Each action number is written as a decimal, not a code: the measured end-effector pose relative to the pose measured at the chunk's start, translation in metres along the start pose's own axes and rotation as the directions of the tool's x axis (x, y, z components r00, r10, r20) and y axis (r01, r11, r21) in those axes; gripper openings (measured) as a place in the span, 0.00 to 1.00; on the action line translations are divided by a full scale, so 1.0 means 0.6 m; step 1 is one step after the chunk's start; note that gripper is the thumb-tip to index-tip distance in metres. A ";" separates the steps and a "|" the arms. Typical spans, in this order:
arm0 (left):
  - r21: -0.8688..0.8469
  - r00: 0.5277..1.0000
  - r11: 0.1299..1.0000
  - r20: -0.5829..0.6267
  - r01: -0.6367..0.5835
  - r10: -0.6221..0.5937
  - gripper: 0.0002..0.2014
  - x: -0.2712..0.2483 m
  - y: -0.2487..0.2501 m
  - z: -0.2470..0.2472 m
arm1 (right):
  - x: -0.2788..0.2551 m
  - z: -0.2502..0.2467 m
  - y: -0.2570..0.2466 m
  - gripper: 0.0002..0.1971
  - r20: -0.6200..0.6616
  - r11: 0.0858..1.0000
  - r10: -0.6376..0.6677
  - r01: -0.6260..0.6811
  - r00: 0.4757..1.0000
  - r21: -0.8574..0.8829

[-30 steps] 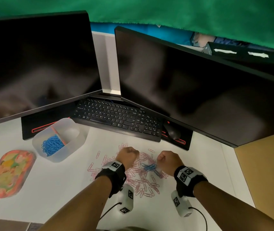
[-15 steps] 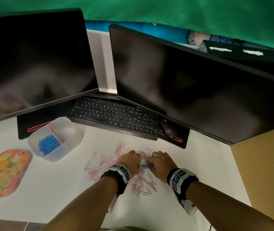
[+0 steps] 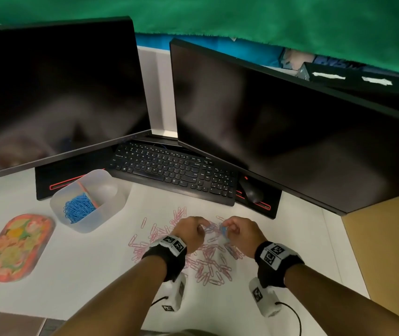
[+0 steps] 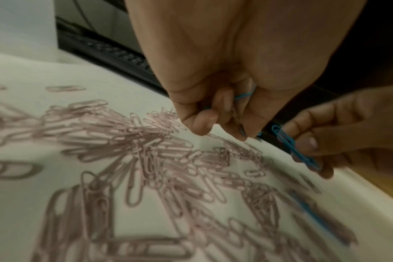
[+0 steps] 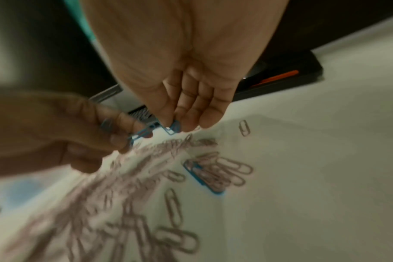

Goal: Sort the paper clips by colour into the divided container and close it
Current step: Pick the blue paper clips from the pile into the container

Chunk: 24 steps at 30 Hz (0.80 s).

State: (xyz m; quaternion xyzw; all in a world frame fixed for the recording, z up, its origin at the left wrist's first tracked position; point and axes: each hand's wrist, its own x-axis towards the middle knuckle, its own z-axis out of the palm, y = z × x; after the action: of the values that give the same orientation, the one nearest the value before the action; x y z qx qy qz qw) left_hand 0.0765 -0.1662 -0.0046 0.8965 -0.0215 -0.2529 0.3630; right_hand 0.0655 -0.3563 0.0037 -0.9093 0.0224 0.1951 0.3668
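While both hands hover over the pink paper clips [image 3: 208,263] scattered on the near white desk [image 3: 84,275], the left hand [image 3: 191,232] pinches a blue clip [image 4: 243,95] in curled fingers, and the right hand [image 3: 240,232] pinches blue clips [image 4: 296,148]. Far left, the divided container [image 3: 111,209] stands open, blue clips [image 3: 79,207] in its left compartment.

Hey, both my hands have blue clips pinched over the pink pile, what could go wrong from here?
1. The left hand and right hand each pinch blue paper clips only at the fingertips; one may slip back into the pink paper clips.
2. Clips snag, so a pink one might ride along into the blue compartment of the divided container.
3. A blue clip lies partly under pink ones and could be missed.
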 end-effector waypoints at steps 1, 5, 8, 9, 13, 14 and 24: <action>-0.069 1.000 0.997 0.010 0.021 -0.021 0.16 0.001 0.000 -0.002 | 0.000 -0.004 0.003 0.14 0.024 0.997 0.025 -0.027 0.999 0.067; -0.439 0.988 0.886 0.107 0.147 -0.112 0.13 0.001 0.005 -0.014 | -0.005 -0.017 0.010 0.13 0.149 0.822 0.155 -0.212 0.977 0.529; -0.619 0.967 0.744 0.188 0.253 -0.172 0.15 0.001 0.007 -0.022 | -0.016 -0.018 0.008 0.14 0.227 0.601 0.191 -0.296 0.955 0.742; -0.661 0.958 0.695 0.216 0.284 -0.187 0.14 0.001 0.007 -0.023 | -0.019 -0.017 0.008 0.12 0.247 0.551 0.200 -0.317 0.948 0.772; -0.764 0.941 0.549 0.287 0.339 -0.182 0.03 -0.007 0.012 -0.031 | -0.029 -0.014 0.013 0.07 0.297 0.527 0.230 -0.375 0.927 0.763; -0.771 0.939 0.535 0.291 0.345 -0.185 0.05 -0.007 0.012 -0.031 | -0.031 -0.013 0.015 0.07 0.293 0.587 0.236 -0.376 0.927 0.717; -0.742 0.938 0.574 0.271 0.346 -0.215 0.16 0.000 0.006 -0.038 | -0.054 0.019 0.017 0.15 0.093 0.858 -0.013 0.058 0.996 -0.511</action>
State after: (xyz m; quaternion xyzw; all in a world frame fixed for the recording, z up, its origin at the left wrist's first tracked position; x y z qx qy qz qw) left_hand 0.0875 -0.1542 0.0114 0.6196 0.2055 -0.3581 0.6675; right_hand 0.0301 -0.3594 0.0014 -0.9651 -0.0629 0.2262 0.1158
